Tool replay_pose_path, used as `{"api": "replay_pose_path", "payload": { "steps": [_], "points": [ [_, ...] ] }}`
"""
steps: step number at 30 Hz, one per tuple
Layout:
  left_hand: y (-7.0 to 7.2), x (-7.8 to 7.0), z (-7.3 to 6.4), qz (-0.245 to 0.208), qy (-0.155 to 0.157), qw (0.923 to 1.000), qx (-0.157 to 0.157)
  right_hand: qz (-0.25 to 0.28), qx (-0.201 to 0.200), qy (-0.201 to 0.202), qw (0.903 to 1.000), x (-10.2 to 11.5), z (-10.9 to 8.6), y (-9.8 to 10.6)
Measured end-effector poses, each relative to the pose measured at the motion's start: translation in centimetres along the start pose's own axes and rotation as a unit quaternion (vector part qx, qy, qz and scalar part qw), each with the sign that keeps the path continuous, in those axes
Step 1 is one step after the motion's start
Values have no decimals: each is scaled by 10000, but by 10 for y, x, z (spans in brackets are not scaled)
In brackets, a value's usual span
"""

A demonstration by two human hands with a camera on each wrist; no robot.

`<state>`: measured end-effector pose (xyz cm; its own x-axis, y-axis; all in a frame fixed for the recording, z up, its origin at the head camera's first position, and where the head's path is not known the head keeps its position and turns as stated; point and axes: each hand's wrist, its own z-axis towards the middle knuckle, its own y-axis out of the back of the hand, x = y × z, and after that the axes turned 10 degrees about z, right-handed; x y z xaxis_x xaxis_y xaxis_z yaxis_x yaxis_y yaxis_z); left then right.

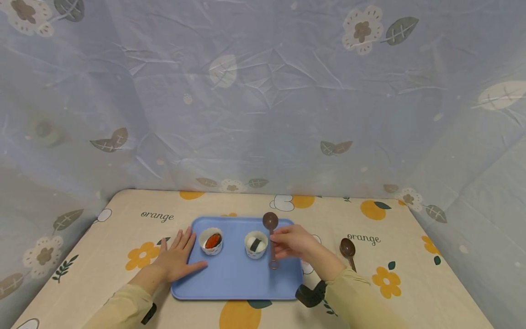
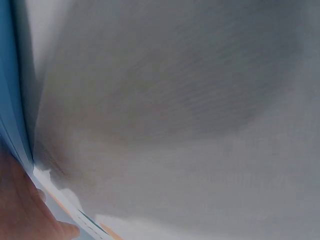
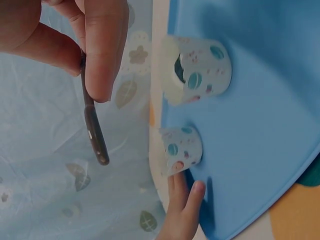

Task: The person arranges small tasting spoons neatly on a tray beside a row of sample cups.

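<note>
Over the right part of a blue tray (image 1: 230, 283), my right hand (image 1: 293, 244) pinches a brown spoon (image 1: 270, 221) by its handle, bowl pointing away from me. Just left of the spoon stands a paper cup (image 1: 251, 254) holding a white piece with a dark band (image 1: 255, 244). A second paper cup (image 1: 207, 250), at the tray's left, contains a red-topped, dark-wrapped piece (image 1: 213, 241). My left hand (image 1: 177, 257) lies with fingers spread on the tray's left edge, thumb over the tray. In the right wrist view the spoon handle (image 3: 95, 132) shows between thumb and fingers.
Another brown spoon (image 1: 347, 247) lies on the patterned tablecloth (image 1: 394, 256) right of the tray, its handle partly behind my right forearm. A patterned pale cloth (image 1: 263, 114) hangs behind the table.
</note>
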<state>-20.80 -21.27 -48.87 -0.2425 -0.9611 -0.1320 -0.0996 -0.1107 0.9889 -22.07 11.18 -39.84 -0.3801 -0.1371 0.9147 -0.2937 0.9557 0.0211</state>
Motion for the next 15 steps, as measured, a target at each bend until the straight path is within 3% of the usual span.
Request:
{"api": "replay_pose_path", "payload": {
  "steps": [7, 15],
  "points": [
    [1, 0, -2, -11, 42, 9999, 126, 177, 265, -10, 9995, 0, 5, -13],
    [0, 0, -1, 112, 34, 9999, 10, 257, 223, -75, 9994, -3, 9, -24]
  ]
}}
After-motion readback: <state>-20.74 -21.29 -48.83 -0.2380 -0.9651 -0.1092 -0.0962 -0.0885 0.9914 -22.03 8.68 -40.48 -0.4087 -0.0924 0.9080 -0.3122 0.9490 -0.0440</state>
